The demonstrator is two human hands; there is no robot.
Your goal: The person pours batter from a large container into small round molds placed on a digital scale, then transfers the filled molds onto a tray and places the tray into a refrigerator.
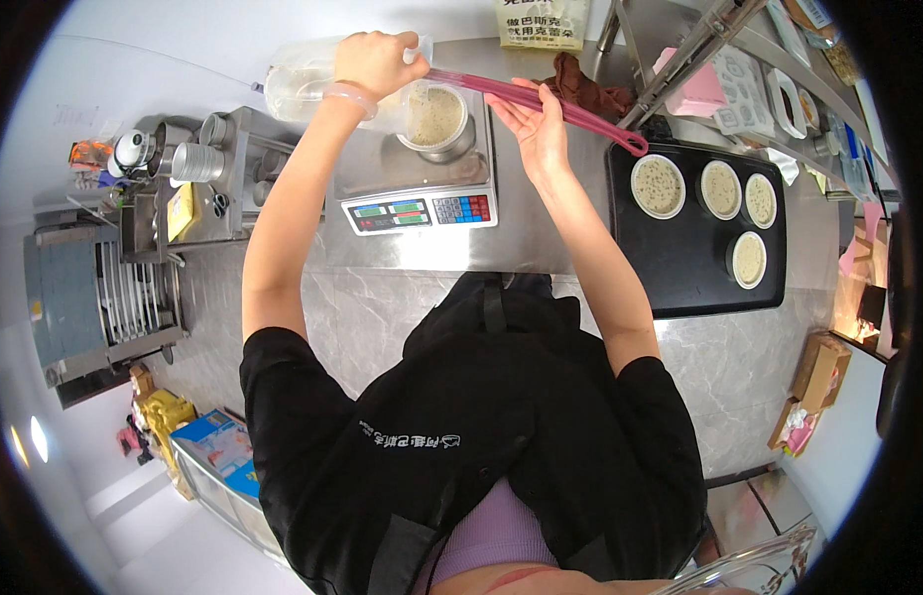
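Note:
My left hand [383, 63] grips a clear plastic pitcher [294, 93], which is tilted over a round baking mould [443, 152]. Pale, dark-flecked batter [435, 115] fills this paper-lined mould, standing on the steel pan of a digital scale [420, 212]. Between the thumb and fingers of my right hand [536, 126] lies the handle of a pink spatula [595, 123]. Its far end runs to the pitcher's mouth, where the blade is hard to make out. To the right, a black baking tray [684, 268] carries several moulds of similar batter [658, 186].
Behind the tray rises a metal shelf post [669, 63], near a brown cloth [576, 85]. A printed bag [541, 26] stands against the wall. At left, a steel side table [208, 216] bears stacked moulds [197, 162], scissors [219, 202] and a yellow packet [181, 212].

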